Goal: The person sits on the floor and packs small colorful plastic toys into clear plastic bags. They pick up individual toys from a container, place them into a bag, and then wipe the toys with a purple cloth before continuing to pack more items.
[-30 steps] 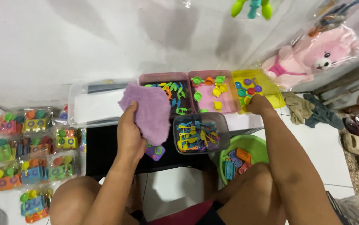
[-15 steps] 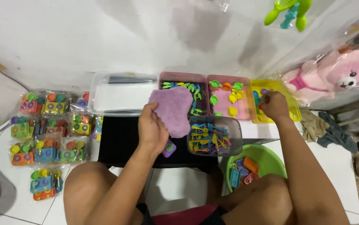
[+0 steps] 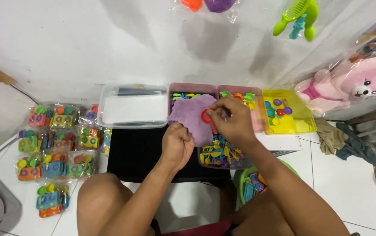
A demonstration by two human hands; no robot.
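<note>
Person sits on the floor, knees up, facing a white wall. Left hand (image 3: 177,144) is fisted, grip clamped on the lower edge of a purple cloth (image 3: 192,117) that lies over the pink bin (image 3: 192,87) and the black bench (image 3: 135,153). Right hand (image 3: 231,119) is above the cloth's right side, grip pinched together on a red scoop (image 3: 206,117), its round head resting on the cloth. Just below the right hand sits a clear tub (image 3: 220,153) full of small coloured toy tools. To the right, a second pink bin (image 3: 244,94) with green and orange bits, then a yellow bin (image 3: 286,111) holding red and purple spoons. Left of the cloth is a clear lidded box (image 3: 133,107). Bagged toy sets (image 3: 55,144) lie on the floor tiles at far left. Green basin (image 3: 255,183) sits by the right knee. Pink plush bear (image 3: 354,83) in plastic leans at right; green comb (image 3: 297,15) hangs on the wall.
</note>
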